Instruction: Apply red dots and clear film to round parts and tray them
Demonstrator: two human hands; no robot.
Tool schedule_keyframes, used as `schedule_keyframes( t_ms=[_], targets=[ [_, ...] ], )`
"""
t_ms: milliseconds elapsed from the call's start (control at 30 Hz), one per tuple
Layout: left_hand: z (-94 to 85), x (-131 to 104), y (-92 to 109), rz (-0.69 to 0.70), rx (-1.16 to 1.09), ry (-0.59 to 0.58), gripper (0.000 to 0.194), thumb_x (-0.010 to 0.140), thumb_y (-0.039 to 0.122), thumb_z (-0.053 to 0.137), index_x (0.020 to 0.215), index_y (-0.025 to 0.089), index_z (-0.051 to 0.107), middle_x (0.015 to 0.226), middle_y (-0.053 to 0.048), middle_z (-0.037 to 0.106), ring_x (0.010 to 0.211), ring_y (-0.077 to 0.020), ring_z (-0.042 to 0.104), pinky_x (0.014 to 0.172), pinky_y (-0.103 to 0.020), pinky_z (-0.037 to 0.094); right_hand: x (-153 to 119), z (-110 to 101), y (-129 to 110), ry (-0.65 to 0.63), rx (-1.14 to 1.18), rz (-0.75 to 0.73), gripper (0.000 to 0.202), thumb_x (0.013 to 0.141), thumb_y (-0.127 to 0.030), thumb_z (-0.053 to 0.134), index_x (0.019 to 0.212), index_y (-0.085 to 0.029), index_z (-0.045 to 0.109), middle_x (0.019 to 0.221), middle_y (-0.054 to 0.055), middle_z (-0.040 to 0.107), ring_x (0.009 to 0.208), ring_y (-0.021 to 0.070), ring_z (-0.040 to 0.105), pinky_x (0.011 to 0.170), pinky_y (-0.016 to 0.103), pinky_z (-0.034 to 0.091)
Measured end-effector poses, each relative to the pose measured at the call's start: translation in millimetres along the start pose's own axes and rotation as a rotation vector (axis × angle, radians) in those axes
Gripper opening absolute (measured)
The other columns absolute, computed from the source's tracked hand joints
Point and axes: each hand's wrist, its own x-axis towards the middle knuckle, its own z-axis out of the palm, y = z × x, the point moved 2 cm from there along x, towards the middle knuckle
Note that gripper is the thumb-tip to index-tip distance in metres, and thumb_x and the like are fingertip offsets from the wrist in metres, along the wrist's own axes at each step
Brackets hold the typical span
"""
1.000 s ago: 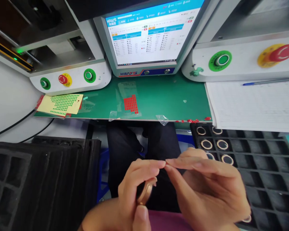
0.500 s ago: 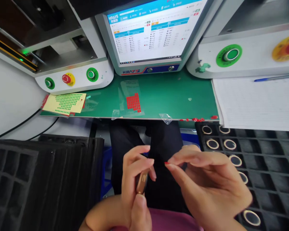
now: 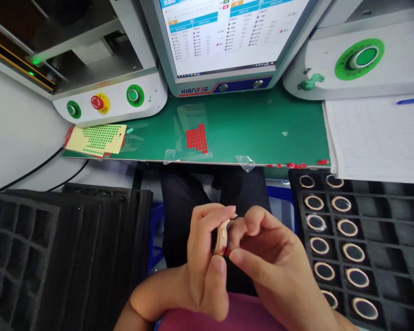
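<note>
Beside the green table point(image 3: 258, 131), the left hand point(image 3: 202, 246) grips a gold watch case point(image 3: 222, 236), the right hand point(image 3: 279, 253) a red sticker point(image 3: 228, 252) that a slip could skew

The left hand point(image 3: 207, 257) holds a gold-coloured watch case point(image 3: 221, 238) upright, while the right hand point(image 3: 271, 257) brings a small red sticker point(image 3: 228, 252) to its lower edge. On the green surface point(image 3: 241, 133) lies a sheet of red stickers point(image 3: 197, 139), below a lit monitor point(image 3: 224, 41).

Head-worn view, facing forward and down, close over hands point(image 3: 238, 257).
</note>
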Motion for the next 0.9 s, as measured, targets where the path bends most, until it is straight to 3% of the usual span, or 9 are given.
schedule_keyframes(
  t_ms=[167, 433, 633, 767, 900],
  targets=[
    [0.9, 5.1, 2.5, -0.002, 0.005, -0.005, 0.044, 0.100, 0.036, 0.033, 0.140, 0.023, 0.047, 0.119, -0.010, 0.047, 0.092, -0.0198, 0.054, 0.076, -0.035, 0.053, 0.4, 2.5, 4.1, -0.015, 0.095, 0.056, 0.032, 0.071, -0.012, 0.085, 0.076, -0.021, 0.054, 0.068, -0.007, 0.067, 0.059, 0.0040, 0.061, 0.061, 0.012, 0.056],
    [-0.7, 10.1, 3.1, 0.032, 0.038, -0.075, 0.046, 0.100, 0.035, 0.032, 0.143, 0.022, 0.042, 0.118, -0.011, 0.044, 0.082, -0.0169, 0.056, 0.072, -0.035, 0.055, 1.6, 5.2, 3.3, 0.021, 0.113, 0.032, 0.030, 0.072, -0.014, 0.083, 0.073, -0.019, 0.053, 0.065, -0.007, 0.066, 0.057, 0.0036, 0.059, 0.059, 0.011, 0.054],
    [-1.6, 12.4, 5.9, 0.013, 0.098, -0.078, 0.045, 0.100, 0.034, 0.033, 0.142, 0.022, 0.043, 0.117, -0.011, 0.046, 0.085, -0.0188, 0.058, 0.074, -0.037, 0.056, 2.9, 5.4, 3.0, 0.029, 0.116, 0.039, 0.031, 0.072, -0.012, 0.083, 0.074, -0.020, 0.054, 0.065, -0.007, 0.066, 0.057, 0.0036, 0.059, 0.059, 0.011, 0.054],
    [-3.0, 16.6, 5.6, 0.082, 0.182, -0.071, 0.045, 0.100, 0.036, 0.035, 0.140, 0.019, 0.046, 0.113, -0.010, 0.049, 0.093, -0.0201, 0.056, 0.077, -0.036, 0.054, 2.9, 5.4, 2.4, 0.048, 0.090, 0.025, 0.031, 0.070, -0.012, 0.084, 0.073, -0.020, 0.054, 0.064, -0.007, 0.065, 0.057, 0.0043, 0.058, 0.058, 0.012, 0.053],
    [-2.9, 20.2, 6.9, 0.092, 0.210, -0.124, 0.046, 0.100, 0.036, 0.034, 0.141, 0.020, 0.046, 0.110, -0.009, 0.051, 0.090, -0.0196, 0.057, 0.076, -0.036, 0.053, 0.8, 4.8, 2.0, 0.078, 0.078, -0.004, 0.030, 0.072, -0.013, 0.081, 0.073, -0.021, 0.053, 0.064, -0.007, 0.063, 0.057, 0.0055, 0.057, 0.057, 0.013, 0.052]
  ],
)
